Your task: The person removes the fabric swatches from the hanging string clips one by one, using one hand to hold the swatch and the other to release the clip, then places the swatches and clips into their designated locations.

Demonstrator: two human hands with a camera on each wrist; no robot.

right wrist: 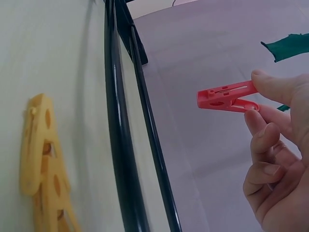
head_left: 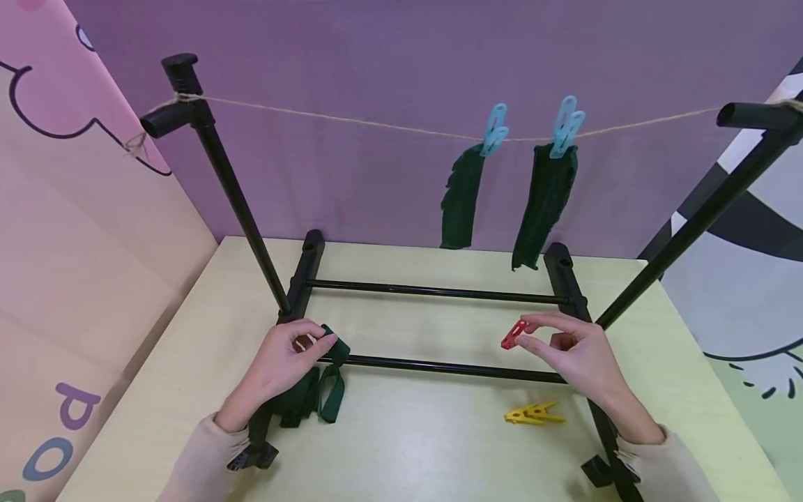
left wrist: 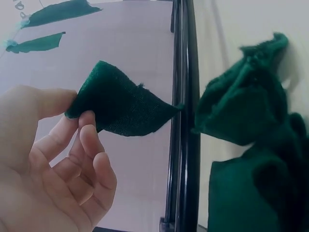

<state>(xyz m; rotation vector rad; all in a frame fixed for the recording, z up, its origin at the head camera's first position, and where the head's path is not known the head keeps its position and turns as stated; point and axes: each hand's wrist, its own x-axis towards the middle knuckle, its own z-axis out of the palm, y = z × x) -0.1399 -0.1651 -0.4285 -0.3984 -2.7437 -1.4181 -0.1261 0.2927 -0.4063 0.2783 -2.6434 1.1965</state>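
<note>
My left hand (head_left: 290, 359) pinches a strip of dark green cloth (left wrist: 123, 101) between thumb and forefinger, above the near left part of the rack. Below it more green cloth pieces (head_left: 301, 401) are bunched over the rack's left foot. Between thumb and forefinger my right hand (head_left: 574, 348) holds a red clothespin (right wrist: 227, 96) by its handle ends, its tip facing left. Two green cloth strips, a left one (head_left: 463, 199) and a right one (head_left: 544, 202), hang from the string (head_left: 351, 120) under light blue clothespins (head_left: 567, 127).
A black rack (head_left: 439, 291) with two tilted posts stands on the pale table (head_left: 414, 446), the string tied between the post tops. Yellow clothespins (head_left: 533, 414) lie near its right side. A purple wall panel (head_left: 376, 56) rises behind.
</note>
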